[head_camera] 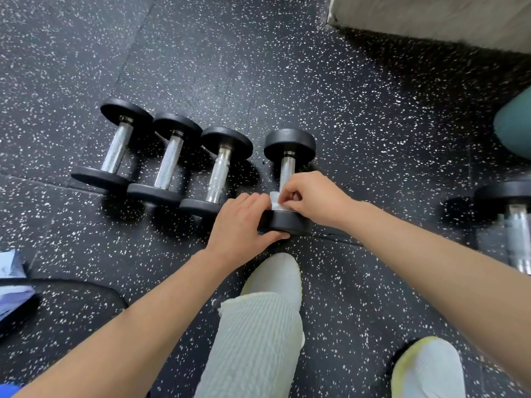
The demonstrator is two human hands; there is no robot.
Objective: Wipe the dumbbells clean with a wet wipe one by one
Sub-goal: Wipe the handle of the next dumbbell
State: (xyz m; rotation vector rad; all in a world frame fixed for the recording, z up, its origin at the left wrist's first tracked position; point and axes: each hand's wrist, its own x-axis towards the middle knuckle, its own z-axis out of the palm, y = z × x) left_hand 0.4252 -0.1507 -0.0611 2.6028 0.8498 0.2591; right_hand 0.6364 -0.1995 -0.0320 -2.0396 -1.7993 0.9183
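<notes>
Five dumbbells (169,159); right hand (313,196) pinching one wipe (277,203) on handle of fourth dumbbell (288,145), left hand (244,222) gripping its head

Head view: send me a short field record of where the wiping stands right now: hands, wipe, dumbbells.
active dumbbell: rightmost in the row of four, lying on the floor
left grip: holds its near head
right grip: pinches the wet wipe against the handle beside that head
three dumbbells: side by side to its left, no hand on them
extra dumbbell: apart at the right edge, blurred
surface: black speckled rubber
</notes>
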